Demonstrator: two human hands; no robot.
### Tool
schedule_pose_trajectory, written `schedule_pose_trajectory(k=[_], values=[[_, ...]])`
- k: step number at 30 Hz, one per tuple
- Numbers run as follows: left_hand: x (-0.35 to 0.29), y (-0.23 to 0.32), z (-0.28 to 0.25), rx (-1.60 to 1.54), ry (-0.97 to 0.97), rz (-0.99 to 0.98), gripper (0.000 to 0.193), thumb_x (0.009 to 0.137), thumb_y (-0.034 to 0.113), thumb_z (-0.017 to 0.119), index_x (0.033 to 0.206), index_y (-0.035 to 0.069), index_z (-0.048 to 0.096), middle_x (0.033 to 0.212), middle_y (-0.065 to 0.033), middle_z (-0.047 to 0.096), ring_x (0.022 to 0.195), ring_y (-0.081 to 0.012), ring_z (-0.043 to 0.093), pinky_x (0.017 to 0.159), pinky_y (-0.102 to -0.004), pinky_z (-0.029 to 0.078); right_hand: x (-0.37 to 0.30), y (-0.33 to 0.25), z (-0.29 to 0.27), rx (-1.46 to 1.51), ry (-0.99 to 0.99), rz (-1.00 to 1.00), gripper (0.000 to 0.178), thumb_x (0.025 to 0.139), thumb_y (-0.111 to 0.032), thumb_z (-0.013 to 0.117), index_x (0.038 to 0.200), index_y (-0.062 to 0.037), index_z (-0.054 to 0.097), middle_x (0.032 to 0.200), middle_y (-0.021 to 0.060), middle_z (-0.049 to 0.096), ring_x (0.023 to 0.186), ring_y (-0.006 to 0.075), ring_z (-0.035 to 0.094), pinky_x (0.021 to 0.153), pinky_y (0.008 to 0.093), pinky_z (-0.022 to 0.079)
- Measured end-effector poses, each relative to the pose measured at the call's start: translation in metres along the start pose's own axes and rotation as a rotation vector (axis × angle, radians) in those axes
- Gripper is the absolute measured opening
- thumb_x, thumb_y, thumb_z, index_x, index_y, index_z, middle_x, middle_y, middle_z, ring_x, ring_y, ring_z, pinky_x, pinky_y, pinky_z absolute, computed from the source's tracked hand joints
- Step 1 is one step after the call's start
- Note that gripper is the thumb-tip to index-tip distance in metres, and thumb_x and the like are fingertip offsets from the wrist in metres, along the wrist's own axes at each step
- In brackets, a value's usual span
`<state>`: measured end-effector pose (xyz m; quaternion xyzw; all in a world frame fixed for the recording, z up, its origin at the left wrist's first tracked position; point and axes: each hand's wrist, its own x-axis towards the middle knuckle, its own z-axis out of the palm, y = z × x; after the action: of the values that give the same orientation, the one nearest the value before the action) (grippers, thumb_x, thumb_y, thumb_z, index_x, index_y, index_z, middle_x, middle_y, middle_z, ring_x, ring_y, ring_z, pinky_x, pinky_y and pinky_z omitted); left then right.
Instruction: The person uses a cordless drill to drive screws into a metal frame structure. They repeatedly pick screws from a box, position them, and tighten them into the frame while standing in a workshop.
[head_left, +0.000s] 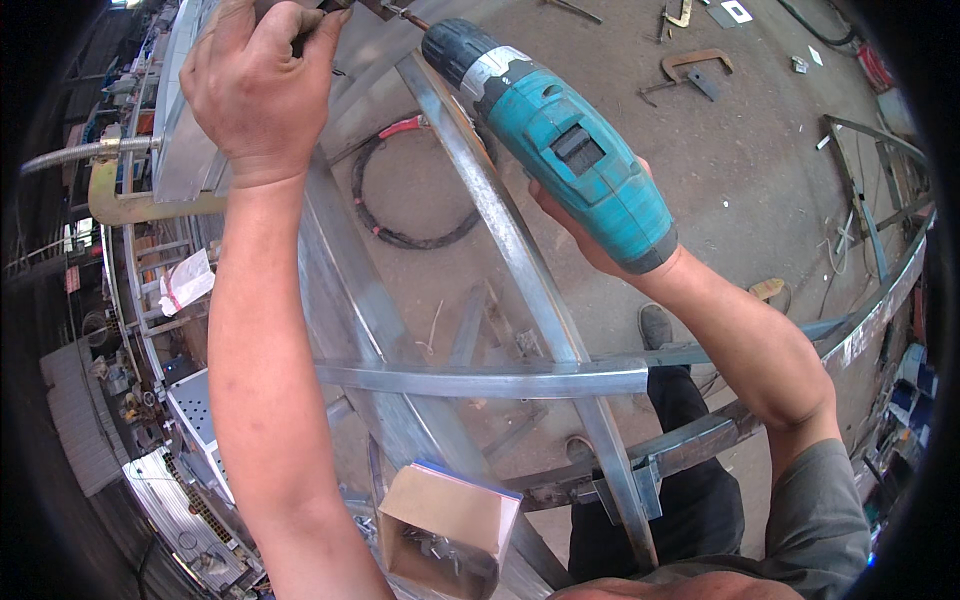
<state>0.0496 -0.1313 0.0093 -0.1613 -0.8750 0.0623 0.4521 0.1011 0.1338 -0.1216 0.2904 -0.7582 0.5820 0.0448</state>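
Note:
My right hand grips a teal and black cordless drill from beneath, with its handle hidden. The drill points up and left, and a thin bit reaches from its chuck toward the top edge. My left hand is closed at the upper left, thumb and fingers bent around something dark that the frame's edge cuts off. It rests by the end of a metal frame. Below the drill runs a long steel tube, crossed by a shorter steel bar.
An open cardboard box with small metal pieces stands near my body. A yellow-green clamp grips the frame at left. On the floor lie a coiled black cable and a rusty C-clamp. A curved steel beam passes before my legs.

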Motion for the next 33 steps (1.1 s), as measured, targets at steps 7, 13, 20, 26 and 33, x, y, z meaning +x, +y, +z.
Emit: schedule_pose_trajectory(k=[7, 13, 20, 26, 33], values=[[0.016, -0.003, 0.011, -0.403, 0.070, 0.041, 0.023, 0.069, 0.007, 0.085, 0.070, 0.005, 0.062, 0.135, -0.0124, 0.067, 0.107, -0.0328, 0.065, 0.090, -0.0412, 0.048, -0.002, -0.004, -0.003, 0.058, -0.049, 0.102, 0.038, 0.088, -0.014, 0.077, 0.123, -0.0052, 0.064, 0.106, 0.0095, 0.071, 0.093, 0.0201, 0.069, 0.089, 0.0318, 0.056], [0.006, -0.008, 0.008, 0.069, 0.020, 0.063, 0.022, 0.069, 0.008, 0.085, 0.070, 0.006, 0.063, 0.135, -0.0112, 0.067, 0.106, -0.0326, 0.064, 0.090, -0.0408, 0.048, -0.003, -0.005, -0.003, 0.091, -0.050, 0.105, 0.038, 0.088, -0.013, 0.077, 0.123, -0.0051, 0.064, 0.107, 0.0094, 0.071, 0.094, 0.0186, 0.069, 0.088, 0.0312, 0.056], [0.013, 0.002, -0.002, 0.049, -0.044, 0.005, 0.022, 0.069, 0.007, 0.085, 0.070, 0.006, 0.063, 0.135, -0.0111, 0.067, 0.102, -0.0327, 0.064, 0.088, -0.0409, 0.049, 0.001, -0.004, 0.004, 0.065, 0.050, -0.037, 0.017, 0.090, -0.012, 0.078, 0.103, -0.0077, 0.070, 0.094, 0.0095, 0.070, 0.082, 0.0264, 0.069, 0.074, 0.0371, 0.057], [0.002, 0.001, -0.003, 0.045, -0.019, -0.004, 0.022, 0.069, 0.005, 0.084, 0.071, 0.005, 0.062, 0.136, -0.0111, 0.066, 0.100, -0.0325, 0.064, 0.087, -0.0407, 0.049, -0.001, -0.005, -0.001, 0.042, -0.002, 0.037, 0.039, 0.086, -0.017, 0.078, 0.120, -0.0060, 0.064, 0.102, 0.0114, 0.072, 0.091, 0.0233, 0.072, 0.084, 0.0339, 0.057], [0.005, -0.026, 0.026, -0.410, 0.036, -0.002, 0.022, 0.069, 0.005, 0.084, 0.071, 0.006, 0.062, 0.136, -0.0111, 0.066, 0.105, -0.0325, 0.064, 0.089, -0.0406, 0.049, 0.000, -0.001, 0.005, 0.062, 0.059, -0.105, 0.017, 0.090, -0.011, 0.077, 0.105, -0.0087, 0.069, 0.095, 0.0093, 0.070, 0.083, 0.0261, 0.070, 0.075, 0.0368, 0.059]])
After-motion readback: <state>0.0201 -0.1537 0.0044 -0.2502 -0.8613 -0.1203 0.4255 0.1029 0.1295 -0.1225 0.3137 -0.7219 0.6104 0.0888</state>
